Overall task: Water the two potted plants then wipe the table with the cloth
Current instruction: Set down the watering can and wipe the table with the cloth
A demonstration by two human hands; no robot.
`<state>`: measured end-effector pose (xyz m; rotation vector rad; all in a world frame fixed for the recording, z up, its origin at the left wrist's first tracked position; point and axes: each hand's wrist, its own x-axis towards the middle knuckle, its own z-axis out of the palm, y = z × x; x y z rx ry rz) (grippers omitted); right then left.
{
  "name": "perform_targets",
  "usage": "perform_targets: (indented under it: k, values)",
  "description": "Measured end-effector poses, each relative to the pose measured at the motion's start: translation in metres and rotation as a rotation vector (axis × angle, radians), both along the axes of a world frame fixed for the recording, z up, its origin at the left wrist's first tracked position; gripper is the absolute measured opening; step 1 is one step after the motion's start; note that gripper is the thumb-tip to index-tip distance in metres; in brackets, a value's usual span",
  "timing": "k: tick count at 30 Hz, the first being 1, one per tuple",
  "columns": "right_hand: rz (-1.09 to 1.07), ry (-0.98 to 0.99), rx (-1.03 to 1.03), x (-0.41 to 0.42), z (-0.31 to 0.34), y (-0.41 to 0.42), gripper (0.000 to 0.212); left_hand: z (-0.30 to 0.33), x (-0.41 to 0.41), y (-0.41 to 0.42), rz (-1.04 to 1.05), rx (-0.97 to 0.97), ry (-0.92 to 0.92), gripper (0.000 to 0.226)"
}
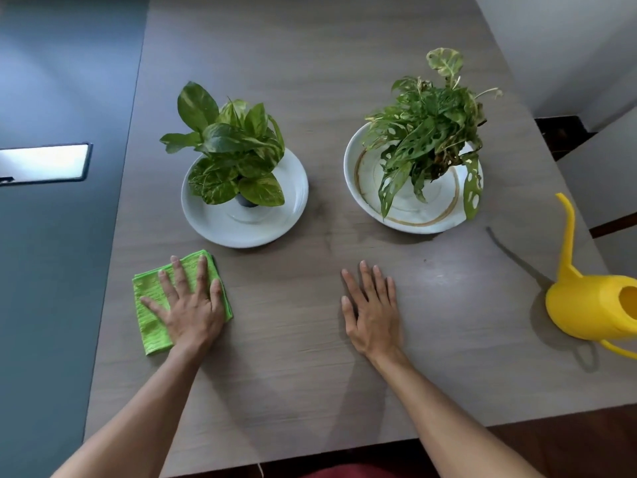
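Pressing flat on a folded bright green microfibre cloth (pixel 151 305) with the left hand (pixel 193 307), fingers (pixel 179 274) spread wide and stretched out, palm down, nothing gripped. Lying near the left front part of a grey-brown wood-grain table (pixel 293 357), just in front of a plain pale grey round ceramic plate (pixel 241 222), close to its near rim but apart from it. Standing on that plate, a small dark pot, mostly hidden, with a broad-leaved green plant marbled in yellow (pixel 231 150). Further right, well apart from the first plate, a white round plate with a thin brown-gold ring (pixel 410 208), carrying a plant with narrow, holed green leaves (pixel 427 132); pot of this one hidden under the leaves, one long leaf hanging over the plate's right rim. Resting flat on the bare table top, between the two plates and nearer to the front, the right hand (pixel 372 312), open, fingers together and straight, holding nothing. Far right, at the edge of the view and partly cut off, a bright yellow plastic watering can (pixel 586 305) standing upright on the table, long thin spout rising and curving at the tip, well apart from the right hand. Faint paler, smeared patch visible on the table surface between the right hand and the can; cannot tell whether wet.
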<state>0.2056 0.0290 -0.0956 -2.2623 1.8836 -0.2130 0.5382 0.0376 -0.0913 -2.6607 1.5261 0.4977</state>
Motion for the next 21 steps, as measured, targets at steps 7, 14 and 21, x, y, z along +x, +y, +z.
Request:
perform_targets:
  k: [7, 14, 21]
  values:
    - [0.039, -0.033, 0.003, -0.005, -0.001, 0.001, 0.054, 0.004, -0.021, -0.005, 0.003, 0.011, -0.003, 0.057]
    - [-0.044, -0.094, -0.031, -0.051, -0.006, 0.028, 0.056, 0.006, -0.094, -0.009, -0.077, 0.020, 0.006, 0.058]
    - [-0.174, -0.035, 0.006, -0.128, -0.001, 0.042, 0.058, 0.007, -0.173, -0.023, -0.174, -0.003, 0.031, 0.060]
